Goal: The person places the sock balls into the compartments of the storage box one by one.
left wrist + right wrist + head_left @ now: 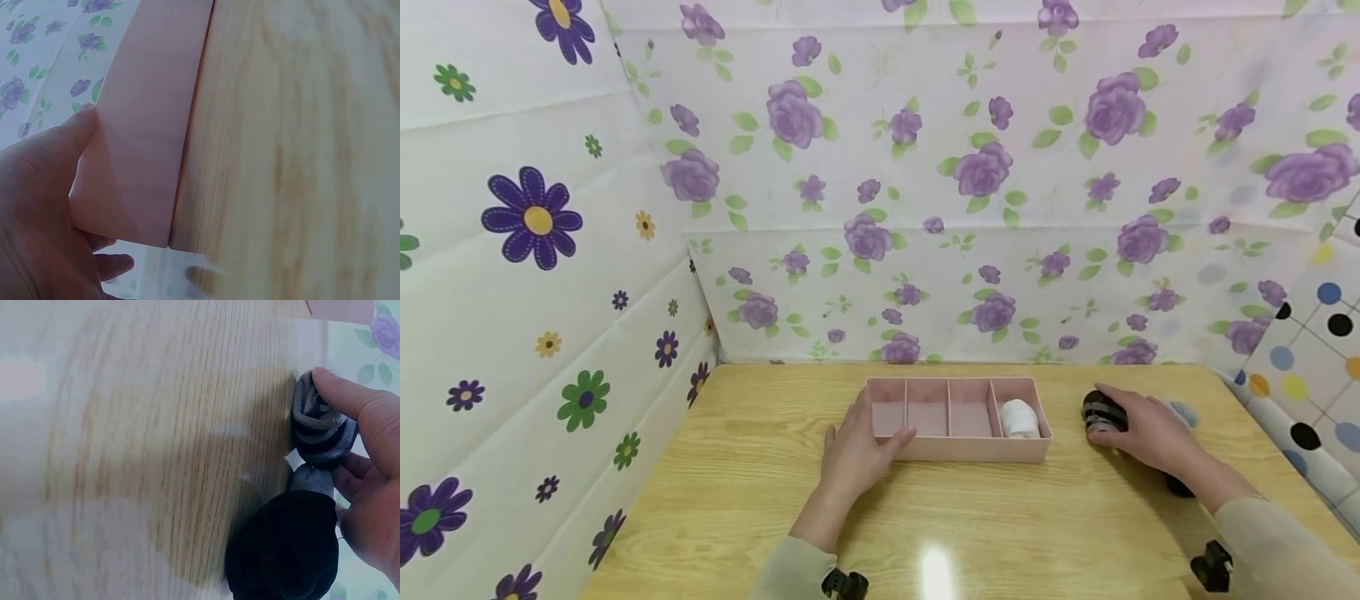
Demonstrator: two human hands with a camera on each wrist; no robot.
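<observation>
A pink divided box point(970, 450) lies lengthwise on the table, with a rolled white sock point(1019, 418) in its rightmost compartment. My left hand point(854, 446) grips the box's left end, thumb over the front rim and fingers around the side. To the right of the box, my right hand point(1157, 429) pinches a rolled black-and-grey striped sock point(1105, 413) between thumb and fingers. In the right wrist view, the striped sock point(322, 428) sits close over the tabletop. A rolled black sock point(284, 547) lies beside it, with a grey bundle point(312, 480) between them.
Partly behind my right hand is a grey-blue bundle point(1183, 412). The wooden table point(760, 433) meets a flower-printed cloth point(820, 283) at the back, with patterned cloths at both sides. Each wrist carries a small black camera mount point(1213, 567).
</observation>
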